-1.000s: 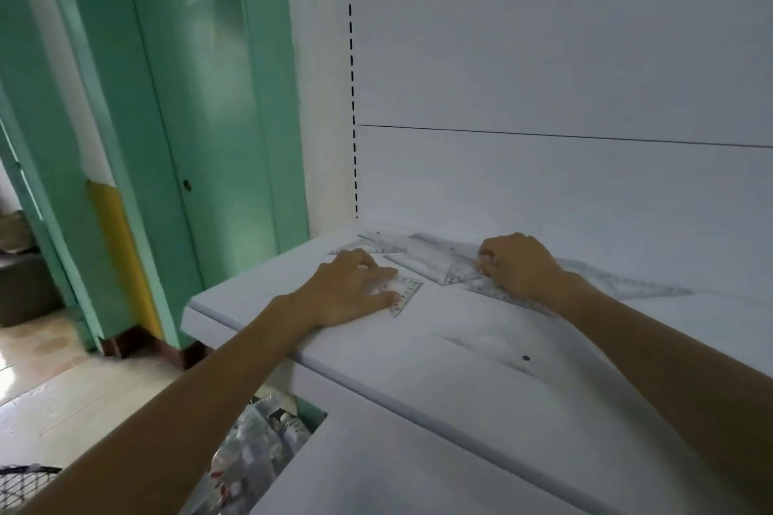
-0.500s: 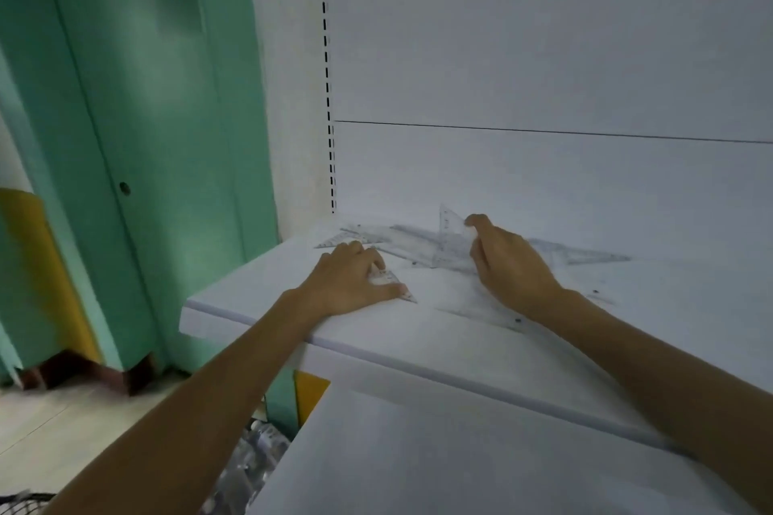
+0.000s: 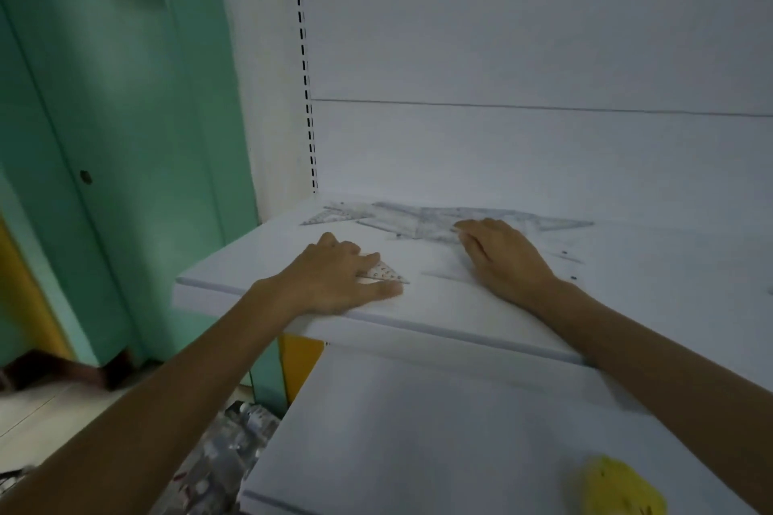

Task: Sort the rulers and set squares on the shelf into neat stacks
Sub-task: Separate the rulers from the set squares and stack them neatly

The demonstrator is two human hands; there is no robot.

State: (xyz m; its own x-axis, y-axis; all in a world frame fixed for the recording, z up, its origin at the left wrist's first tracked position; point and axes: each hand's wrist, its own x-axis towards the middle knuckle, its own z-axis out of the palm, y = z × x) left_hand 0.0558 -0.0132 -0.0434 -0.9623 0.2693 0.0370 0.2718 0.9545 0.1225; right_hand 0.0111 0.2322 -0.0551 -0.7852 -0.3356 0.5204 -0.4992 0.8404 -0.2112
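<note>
Early in the sorting, the left grip (image 3: 334,280) pressed flat-fingered on a small set square (image 3: 387,274) while the right grip (image 3: 502,259), unclenched, touched the jumbled heap (image 3: 418,217), probably needing to slide one piece free.

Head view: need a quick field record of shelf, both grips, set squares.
shelf: white, upper tier
left grip: flat, pressing on small set square near front edge
right grip: fingers resting on pile's near edge
pile: clear set squares and rulers, overlapping, at back of shelf
neat stacks: none yet
lower shelf: yellow object, too blurred to identify
</note>
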